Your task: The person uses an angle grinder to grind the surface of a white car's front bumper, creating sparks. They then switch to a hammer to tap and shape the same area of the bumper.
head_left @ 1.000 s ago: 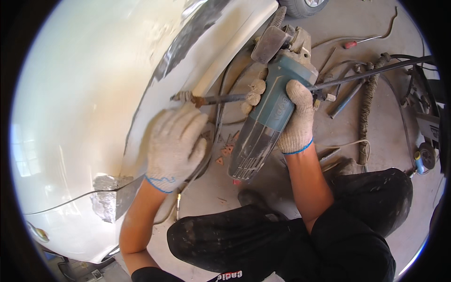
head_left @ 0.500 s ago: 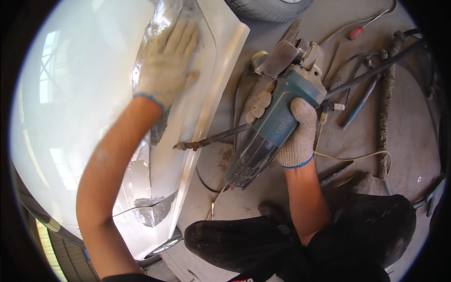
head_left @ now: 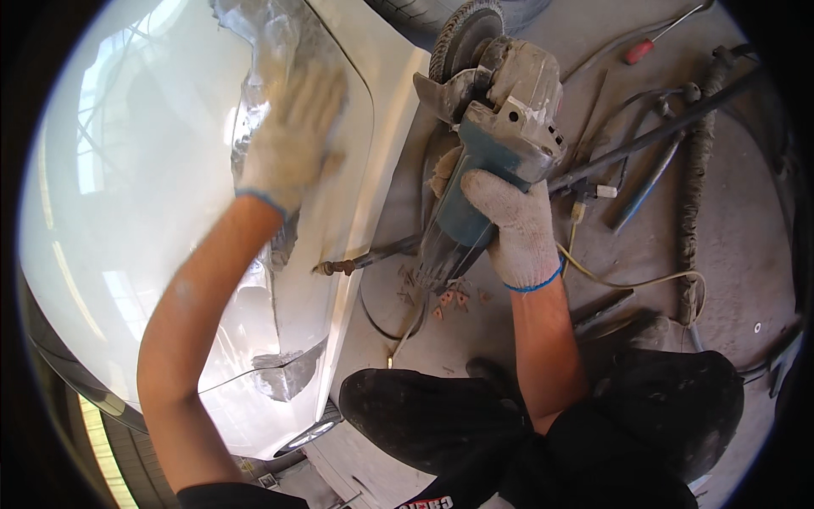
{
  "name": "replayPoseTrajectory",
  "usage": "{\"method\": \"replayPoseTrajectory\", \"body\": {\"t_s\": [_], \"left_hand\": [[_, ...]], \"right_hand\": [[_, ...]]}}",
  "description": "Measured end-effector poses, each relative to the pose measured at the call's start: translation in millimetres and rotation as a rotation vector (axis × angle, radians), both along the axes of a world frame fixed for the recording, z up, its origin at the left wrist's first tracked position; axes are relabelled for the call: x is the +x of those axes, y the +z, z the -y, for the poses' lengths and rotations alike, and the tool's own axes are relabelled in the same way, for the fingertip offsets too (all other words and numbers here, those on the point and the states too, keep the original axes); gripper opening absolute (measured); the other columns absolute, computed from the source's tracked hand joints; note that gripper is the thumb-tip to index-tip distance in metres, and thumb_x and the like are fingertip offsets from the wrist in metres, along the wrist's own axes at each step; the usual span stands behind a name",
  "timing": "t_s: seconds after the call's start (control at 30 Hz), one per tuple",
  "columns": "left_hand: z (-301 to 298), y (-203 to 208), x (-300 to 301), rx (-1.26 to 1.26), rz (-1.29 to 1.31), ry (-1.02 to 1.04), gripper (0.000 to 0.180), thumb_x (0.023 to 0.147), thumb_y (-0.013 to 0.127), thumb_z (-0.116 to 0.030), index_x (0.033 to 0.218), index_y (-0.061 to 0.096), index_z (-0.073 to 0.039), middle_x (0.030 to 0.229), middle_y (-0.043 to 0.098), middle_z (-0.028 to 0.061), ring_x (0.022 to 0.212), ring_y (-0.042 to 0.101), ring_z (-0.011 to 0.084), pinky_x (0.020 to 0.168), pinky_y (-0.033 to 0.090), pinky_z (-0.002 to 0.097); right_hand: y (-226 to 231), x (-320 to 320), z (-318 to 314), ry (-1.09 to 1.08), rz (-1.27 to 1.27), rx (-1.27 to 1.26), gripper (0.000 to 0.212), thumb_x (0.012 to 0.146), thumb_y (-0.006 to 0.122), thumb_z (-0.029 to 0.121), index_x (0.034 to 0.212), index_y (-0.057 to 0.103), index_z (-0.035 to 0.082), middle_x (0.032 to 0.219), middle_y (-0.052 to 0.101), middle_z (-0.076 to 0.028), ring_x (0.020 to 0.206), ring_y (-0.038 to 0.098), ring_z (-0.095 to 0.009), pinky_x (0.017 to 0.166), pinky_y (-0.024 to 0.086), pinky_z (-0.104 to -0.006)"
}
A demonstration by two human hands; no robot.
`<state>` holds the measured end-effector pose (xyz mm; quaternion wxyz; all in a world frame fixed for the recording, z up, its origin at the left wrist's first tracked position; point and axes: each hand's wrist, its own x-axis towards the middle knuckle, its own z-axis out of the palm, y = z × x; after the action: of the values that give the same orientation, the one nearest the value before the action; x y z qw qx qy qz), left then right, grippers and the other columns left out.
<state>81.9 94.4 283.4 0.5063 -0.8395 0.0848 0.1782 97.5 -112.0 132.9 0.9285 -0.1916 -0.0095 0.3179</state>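
Note:
My left hand [head_left: 292,136], in a pale knit glove with a blue cuff, lies flat with fingers stretched on a white car body panel [head_left: 191,254]. It is slightly smeared by motion and covers part of a bare-metal sanded strip [head_left: 280,34]. My right hand [head_left: 517,225], gloved the same way, is wrapped round the teal body of an angle grinder [head_left: 475,191]. The grinder is held above the floor, its worn abrasive disc [head_left: 465,42] uppermost and beside the panel's edge. Its lower, black end points down toward my knees.
A dark bar with a brass-coloured end [head_left: 339,266] reaches the panel's edge. Small reddish triangular pieces [head_left: 449,301] lie on the floor. Farther right are a red-handled screwdriver [head_left: 640,53], a wrapped hose [head_left: 694,195] and a yellowish cable [head_left: 627,280]. A tyre [head_left: 415,17] stands at the back.
The grinder has turned in my right hand's hold and moved up and left, bringing its disc face into sight. My left hand has slid slightly down the panel, still flat.

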Motion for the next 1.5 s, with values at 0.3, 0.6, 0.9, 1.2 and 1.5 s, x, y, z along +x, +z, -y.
{"method": "replayPoseTrajectory", "body": {"t_s": [0.3, 0.6, 0.9, 1.2, 1.5], "left_hand": [[-8.8, -32.6, -15.0, 0.063, -0.056, 0.003, 0.085, 0.089, 0.059, -0.046, 0.155, 0.028, -0.001, 0.164, 0.023, 0.0121, 0.152, 0.017, 0.0238, 0.125, 0.013, 0.0349], [-4.4, -11.3, 15.0, 0.119, 0.12, -0.009, 0.077, 0.096, 0.05, -0.047, 0.157, 0.026, -0.007, 0.165, 0.022, 0.0078, 0.154, 0.014, 0.0209, 0.125, 0.009, 0.0359], [-31.9, -41.6, -66.7, 0.053, -0.303, -0.068, 0.074, 0.094, 0.053, -0.043, 0.153, 0.033, -0.003, 0.162, 0.029, 0.0095, 0.151, 0.021, 0.023, 0.126, 0.012, 0.0373], [1.5, 13.5, -30.5, 0.068, -0.018, 0.016, 0.081, 0.089, 0.059, -0.047, 0.155, 0.031, -0.008, 0.163, 0.027, 0.0048, 0.152, 0.019, 0.0199, 0.125, 0.013, 0.038], [-25.0, 5.4, -93.0, 0.254, -0.24, -0.278, 0.087, 0.083, 0.065, -0.041, 0.153, 0.032, -0.002, 0.162, 0.029, 0.0096, 0.151, 0.022, 0.0224, 0.125, 0.017, 0.0345]], "right_hand": [[-10.9, -18.2, -6.7, 0.094, 0.058, -0.162, 0.043, 0.08, 0.071, 0.016, 0.118, 0.06, 0.0, 0.093, 0.066, -0.009, 0.085, 0.063, -0.018, 0.077, 0.053, -0.0326], [-14.9, -27.7, -9.4, 0.085, 0.063, -0.162, 0.045, 0.079, 0.074, 0.021, 0.116, 0.061, 0.0, 0.093, 0.067, -0.008, 0.086, 0.063, -0.018, 0.078, 0.053, -0.0324], [-7.8, -26.8, -8.6, 0.096, 0.062, -0.167, 0.041, 0.081, 0.071, 0.015, 0.118, 0.061, 0.0, 0.092, 0.067, -0.009, 0.084, 0.065, -0.019, 0.077, 0.054, -0.0323], [-18.3, -24.9, -12.6, 0.117, -0.002, -0.126, 0.041, 0.083, 0.069, 0.013, 0.12, 0.058, 0.0, 0.097, 0.067, -0.011, 0.085, 0.066, -0.021, 0.077, 0.057, -0.0344], [-20.6, -15.4, -14.0, 0.08, -0.014, -0.129, 0.042, 0.082, 0.072, 0.014, 0.12, 0.06, 0.002, 0.095, 0.068, -0.01, 0.085, 0.066, -0.019, 0.076, 0.056, -0.0323]]}}
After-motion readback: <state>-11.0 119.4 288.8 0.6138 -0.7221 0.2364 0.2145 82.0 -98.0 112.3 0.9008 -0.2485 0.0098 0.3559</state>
